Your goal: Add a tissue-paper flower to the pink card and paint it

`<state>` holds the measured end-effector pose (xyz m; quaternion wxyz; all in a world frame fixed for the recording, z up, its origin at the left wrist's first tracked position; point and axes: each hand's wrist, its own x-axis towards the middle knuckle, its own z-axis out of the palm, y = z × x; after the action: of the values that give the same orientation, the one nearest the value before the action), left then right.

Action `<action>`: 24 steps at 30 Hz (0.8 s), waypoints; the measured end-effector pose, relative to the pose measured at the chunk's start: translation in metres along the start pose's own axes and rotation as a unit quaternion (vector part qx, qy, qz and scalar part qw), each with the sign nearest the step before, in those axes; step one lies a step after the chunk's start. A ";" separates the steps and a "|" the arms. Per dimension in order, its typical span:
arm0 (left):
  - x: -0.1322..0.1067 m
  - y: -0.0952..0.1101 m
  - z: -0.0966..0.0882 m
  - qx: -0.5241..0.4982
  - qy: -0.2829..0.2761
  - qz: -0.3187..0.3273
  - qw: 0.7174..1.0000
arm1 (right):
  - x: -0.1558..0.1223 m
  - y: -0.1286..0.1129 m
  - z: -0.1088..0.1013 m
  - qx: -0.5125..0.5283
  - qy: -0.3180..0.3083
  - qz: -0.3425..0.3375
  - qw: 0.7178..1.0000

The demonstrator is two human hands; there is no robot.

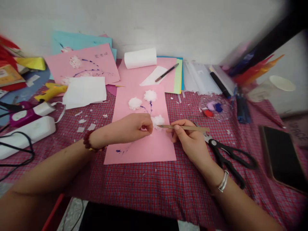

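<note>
We look down on a table point(154, 189) covered in red checked cloth, which runs from the wall at its far edge to us at the near edge. In the middle of it lies a pink sheet point(144, 150), its long side running away from us and faint blue lines painted on it. A second pink sheet point(83, 64) with a similar picture lies toward the far left corner, with a white paper point(84, 91) just in front of it. A dark tablet point(281, 157) lies near the right edge. Our left hand point(131, 128) rests on the middle sheet with its fingers curled shut, the tips pinching the left side of a white tuft point(159, 120). Our right hand point(190, 141) is closed around a wooden stick point(192, 128), gripped like a pencil, and the stick's tip touches the same tuft from the right. Black scissors point(228, 155) lie on the cloth just right of that hand. A white roll point(140, 58) lies at the far edge, and a pen point(166, 72) lies near it. Two more tufts point(134, 103) sit on the sheet just beyond the held one.
</note>
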<state>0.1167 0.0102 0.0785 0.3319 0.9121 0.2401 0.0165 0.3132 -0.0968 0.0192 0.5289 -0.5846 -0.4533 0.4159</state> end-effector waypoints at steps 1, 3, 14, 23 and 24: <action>0.002 0.000 0.004 -0.003 0.002 0.011 1.000 | 0.001 0.000 0.001 0.003 0.000 0.005 1.000; 0.005 0.000 0.012 -0.018 -0.005 0.012 1.000 | 0.002 -0.001 0.002 0.009 -0.001 0.007 1.000; 0.017 -0.017 0.040 -0.068 0.098 -0.066 0.991 | -0.003 -0.003 0.000 0.041 0.053 -0.032 0.997; 0.016 -0.015 0.032 -0.169 0.070 -0.065 0.981 | -0.012 0.000 0.000 0.004 0.009 -0.066 0.998; 0.014 -0.012 0.026 -0.219 0.033 -0.065 0.973 | -0.011 -0.001 0.000 0.002 0.011 -0.062 0.998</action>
<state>0.1290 0.0087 0.0493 0.5159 0.7987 0.3000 0.0773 0.3107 -0.1075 0.0200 0.5600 -0.5585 -0.4821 0.3769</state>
